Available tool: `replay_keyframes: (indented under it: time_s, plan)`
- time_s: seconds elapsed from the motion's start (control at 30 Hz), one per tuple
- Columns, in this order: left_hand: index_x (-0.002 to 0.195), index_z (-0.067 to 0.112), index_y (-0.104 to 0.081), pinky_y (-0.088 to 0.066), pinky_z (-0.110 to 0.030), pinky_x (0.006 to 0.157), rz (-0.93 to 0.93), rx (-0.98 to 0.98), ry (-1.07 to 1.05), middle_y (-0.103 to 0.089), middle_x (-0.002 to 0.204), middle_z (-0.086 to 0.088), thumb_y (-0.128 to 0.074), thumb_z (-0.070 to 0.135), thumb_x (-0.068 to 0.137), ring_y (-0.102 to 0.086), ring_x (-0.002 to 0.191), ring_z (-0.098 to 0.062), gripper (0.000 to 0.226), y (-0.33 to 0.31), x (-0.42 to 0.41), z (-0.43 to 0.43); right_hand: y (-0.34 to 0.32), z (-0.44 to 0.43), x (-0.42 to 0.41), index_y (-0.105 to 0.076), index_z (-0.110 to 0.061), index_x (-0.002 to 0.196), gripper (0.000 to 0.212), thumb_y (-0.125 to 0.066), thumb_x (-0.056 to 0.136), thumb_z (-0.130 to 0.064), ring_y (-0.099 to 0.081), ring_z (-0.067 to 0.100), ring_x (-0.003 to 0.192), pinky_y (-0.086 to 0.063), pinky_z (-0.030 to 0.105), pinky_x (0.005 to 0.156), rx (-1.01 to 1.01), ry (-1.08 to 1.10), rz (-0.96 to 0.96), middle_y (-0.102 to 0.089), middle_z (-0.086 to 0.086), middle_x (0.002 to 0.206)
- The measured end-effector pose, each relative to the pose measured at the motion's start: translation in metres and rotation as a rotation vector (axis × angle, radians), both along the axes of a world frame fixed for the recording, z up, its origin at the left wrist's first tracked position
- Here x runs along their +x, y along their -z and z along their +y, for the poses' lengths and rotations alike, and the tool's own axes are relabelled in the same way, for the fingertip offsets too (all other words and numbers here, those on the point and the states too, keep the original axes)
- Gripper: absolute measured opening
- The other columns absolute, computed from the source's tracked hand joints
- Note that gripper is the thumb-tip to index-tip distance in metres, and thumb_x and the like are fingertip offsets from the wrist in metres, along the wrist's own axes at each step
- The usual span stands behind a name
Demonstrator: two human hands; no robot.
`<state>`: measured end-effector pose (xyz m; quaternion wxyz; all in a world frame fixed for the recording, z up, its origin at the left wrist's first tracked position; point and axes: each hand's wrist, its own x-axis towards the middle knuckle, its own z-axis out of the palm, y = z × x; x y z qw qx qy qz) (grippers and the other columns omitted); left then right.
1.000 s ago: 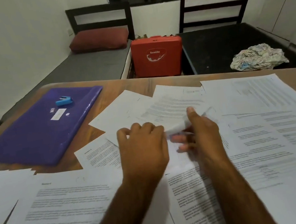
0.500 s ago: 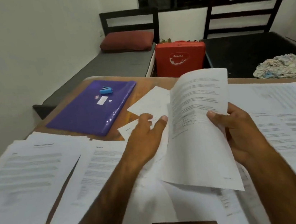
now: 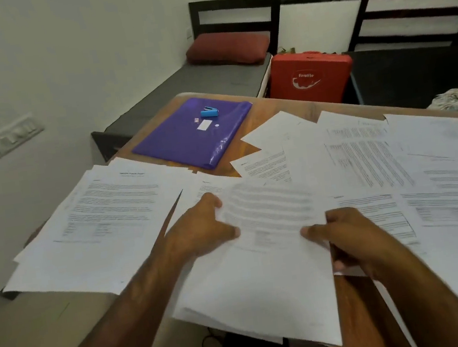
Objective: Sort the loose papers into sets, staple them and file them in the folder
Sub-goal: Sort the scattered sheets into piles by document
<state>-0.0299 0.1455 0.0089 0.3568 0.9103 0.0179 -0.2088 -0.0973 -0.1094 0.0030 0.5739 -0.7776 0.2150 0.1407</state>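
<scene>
At lower centre of the frame, the left hand [image 3: 200,231] and right hand [image 3: 352,237] pinch opposite edges of a blurred sheaf of white printed sheets [image 3: 278,268]. Around it loose white printed pages [image 3: 111,215] spread over the brown wooden table [image 3: 245,149]. At upper centre, a small blue stapler [image 3: 209,112] lies on a flat purple plastic folder [image 3: 189,143].

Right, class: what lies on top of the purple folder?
A blue stapler sits on the purple folder, beside a white label and small dot. Whatever is inside or under the folder is covered.
</scene>
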Motion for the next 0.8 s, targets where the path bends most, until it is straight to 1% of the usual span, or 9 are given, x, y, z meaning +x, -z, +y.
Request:
replay_keyframes:
  time_s: [0.07, 0.13, 0.2, 0.23, 0.3, 0.4, 0.53, 0.67, 0.8]
  plan:
    - [0.127, 0.037, -0.043, -0.063, -0.034, 0.084, 0.055, 0.079, 0.048, -0.059, 0.125, 0.008, -0.084, 0.037, 0.084, -0.065, 0.095, -0.015, 0.06, 0.0, -0.008, 0.016, 0.006, 0.011, -0.008, -0.07, 0.001, 0.098, 0.023, -0.078, 0.092, -0.02, -0.067, 0.021, 0.05, -0.046, 0.024, 0.043, -0.066, -0.053, 0.052, -0.076, 0.011, 0.071]
    - [0.127, 0.038, -0.045, -0.064, -0.034, 0.078, 0.063, 0.129, 0.089, -0.061, 0.123, 0.006, -0.082, 0.044, 0.084, -0.068, 0.092, -0.017, 0.058, -0.003, -0.013, 0.028, 0.007, 0.016, -0.013, -0.069, 0.001, 0.092, 0.023, -0.077, 0.093, -0.02, -0.069, 0.02, 0.051, -0.045, 0.023, 0.042, -0.087, -0.084, 0.07, -0.076, 0.009, 0.068]
    - [0.127, 0.037, -0.048, -0.064, -0.034, 0.075, 0.001, 0.197, 0.087, -0.065, 0.117, 0.004, -0.074, 0.051, 0.09, -0.072, 0.086, -0.017, 0.047, -0.009, -0.016, 0.035, 0.005, 0.014, -0.016, -0.066, 0.0, 0.086, 0.023, -0.078, 0.091, -0.019, -0.067, 0.018, 0.049, -0.046, 0.023, 0.042, -0.106, -0.096, 0.078, -0.075, 0.009, 0.066]
    - [0.127, 0.035, -0.05, -0.063, -0.035, 0.079, -0.071, 0.264, 0.063, -0.066, 0.119, 0.003, -0.067, 0.052, 0.094, -0.071, 0.088, -0.017, 0.04, -0.012, -0.017, 0.038, 0.004, 0.013, -0.017, -0.066, 0.001, 0.085, 0.024, -0.079, 0.09, -0.018, -0.066, 0.018, 0.048, -0.046, 0.023, 0.042, -0.117, -0.095, 0.079, -0.074, 0.009, 0.065]
    - [0.129, 0.029, -0.052, -0.057, -0.037, 0.091, -0.234, 0.476, 0.017, -0.064, 0.129, 0.002, -0.058, 0.05, 0.1, -0.065, 0.103, -0.019, 0.037, -0.011, -0.017, 0.041, 0.001, 0.01, -0.019, -0.063, -0.001, 0.082, 0.023, -0.08, 0.086, -0.016, -0.061, 0.018, 0.048, -0.045, 0.023, 0.043, -0.105, -0.056, 0.07, -0.068, 0.009, 0.067]
    - [0.138, 0.02, -0.048, -0.049, -0.044, 0.102, -0.22, 0.716, 0.019, -0.05, 0.144, -0.007, -0.054, 0.061, 0.098, -0.053, 0.128, -0.027, 0.058, -0.002, -0.019, 0.042, -0.005, 0.002, -0.021, -0.063, -0.005, 0.081, 0.015, -0.077, 0.085, -0.01, -0.058, 0.015, 0.044, -0.042, 0.02, 0.043, 0.001, 0.04, 0.022, -0.065, 0.005, 0.061]
    - [0.143, 0.02, -0.046, -0.043, -0.046, 0.11, -0.257, 0.731, 0.017, -0.04, 0.153, -0.01, -0.047, 0.073, 0.093, -0.043, 0.139, -0.029, 0.074, 0.012, -0.025, 0.029, -0.009, -0.013, -0.025, -0.058, -0.011, 0.073, 0.021, -0.073, 0.087, -0.005, -0.049, 0.011, 0.034, -0.034, 0.015, 0.039, 0.046, 0.124, -0.03, -0.058, -0.002, 0.05]
    - [0.141, 0.024, -0.05, -0.04, -0.044, 0.113, -0.327, 0.753, -0.011, -0.043, 0.152, -0.009, -0.044, 0.074, 0.093, -0.043, 0.137, -0.028, 0.071, 0.024, -0.022, 0.013, -0.005, -0.027, -0.026, -0.058, -0.014, 0.074, 0.022, -0.072, 0.088, -0.005, -0.054, 0.014, 0.04, -0.039, 0.02, 0.044, 0.059, 0.18, -0.051, -0.062, -0.006, 0.051]
    - [0.142, 0.03, -0.049, -0.039, -0.043, 0.113, -0.408, 0.724, -0.043, -0.046, 0.151, -0.006, -0.051, 0.066, 0.095, -0.045, 0.136, -0.028, 0.06, 0.028, -0.022, 0.007, -0.002, -0.037, -0.025, -0.057, -0.015, 0.073, 0.023, -0.069, 0.089, -0.004, -0.054, 0.01, 0.038, -0.038, 0.018, 0.039, 0.086, 0.181, -0.1, -0.061, -0.007, 0.052]
